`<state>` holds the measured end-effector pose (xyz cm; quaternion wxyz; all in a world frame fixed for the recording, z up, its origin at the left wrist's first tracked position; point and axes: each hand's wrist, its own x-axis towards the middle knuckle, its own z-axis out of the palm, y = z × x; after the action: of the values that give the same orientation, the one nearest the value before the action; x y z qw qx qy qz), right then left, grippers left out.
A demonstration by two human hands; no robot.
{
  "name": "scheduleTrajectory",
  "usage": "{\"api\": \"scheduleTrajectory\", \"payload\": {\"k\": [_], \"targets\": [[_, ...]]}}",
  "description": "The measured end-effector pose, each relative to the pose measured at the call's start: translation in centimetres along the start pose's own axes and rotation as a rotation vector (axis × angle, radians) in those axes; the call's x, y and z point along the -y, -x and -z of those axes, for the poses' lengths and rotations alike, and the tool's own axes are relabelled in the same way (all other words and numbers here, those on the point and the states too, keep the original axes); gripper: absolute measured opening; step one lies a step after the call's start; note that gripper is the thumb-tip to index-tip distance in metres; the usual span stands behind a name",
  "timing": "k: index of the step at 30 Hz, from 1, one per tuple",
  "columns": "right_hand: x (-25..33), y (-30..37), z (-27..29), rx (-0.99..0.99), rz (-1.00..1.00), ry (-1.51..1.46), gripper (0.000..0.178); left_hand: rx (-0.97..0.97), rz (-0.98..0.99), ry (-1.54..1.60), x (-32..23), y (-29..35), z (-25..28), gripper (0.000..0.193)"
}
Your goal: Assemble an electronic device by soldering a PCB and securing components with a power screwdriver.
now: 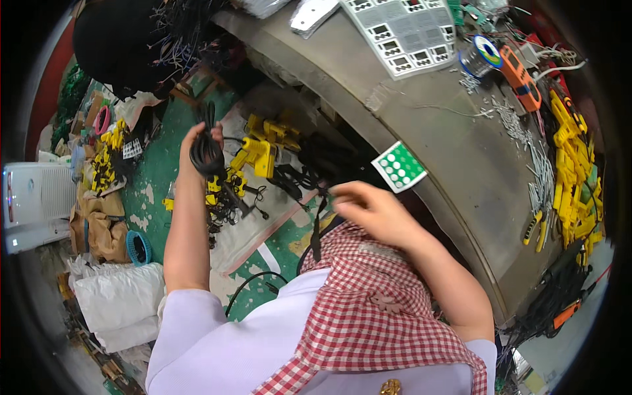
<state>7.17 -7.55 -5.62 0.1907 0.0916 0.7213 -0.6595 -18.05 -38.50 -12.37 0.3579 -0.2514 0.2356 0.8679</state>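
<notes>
My left hand (191, 148) is closed round a coiled black cable (207, 158), raised above the floor on the left. From near the coil a black lead reaches a yellow plastic tool body (259, 157), which lies among other yellow parts low down. My right hand (372, 209) is in front of my checked apron (368, 309), fingers stretched out to the left with a gap at the thumb. Nothing shows in it. Just beyond its fingertips hangs a black strap or cord (320, 220); whether they touch I cannot tell.
On the workbench (461, 178) to my right are a printed sheet (405, 33), a solder spool (480, 56), an orange meter (520, 78), loose screws and yellow housings (573, 171). A green-white card (399, 166) sticks out at its edge. White bags (118, 303) stand left.
</notes>
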Motion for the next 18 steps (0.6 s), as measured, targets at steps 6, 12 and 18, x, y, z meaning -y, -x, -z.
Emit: {"api": "scheduleTrajectory", "payload": {"k": [6, 12, 18], "targets": [[-2.7, 3.3, 3.4, -0.208, -0.226, -0.298, 0.039, -0.016, -0.096, -0.262, -3.9, -5.7, 2.8, 0.027], [-3.7, 5.6, 3.8, -0.185, -0.231, -0.236, 0.040, -0.500, -0.292, -0.863, 2.6, -10.2, 8.4, 0.030], [-3.5, 5.5, 3.4, -0.054, -0.193, -0.239, 0.039, -0.519, -1.397, -1.085, 6.0, -11.3, -3.2, 0.042]]}}
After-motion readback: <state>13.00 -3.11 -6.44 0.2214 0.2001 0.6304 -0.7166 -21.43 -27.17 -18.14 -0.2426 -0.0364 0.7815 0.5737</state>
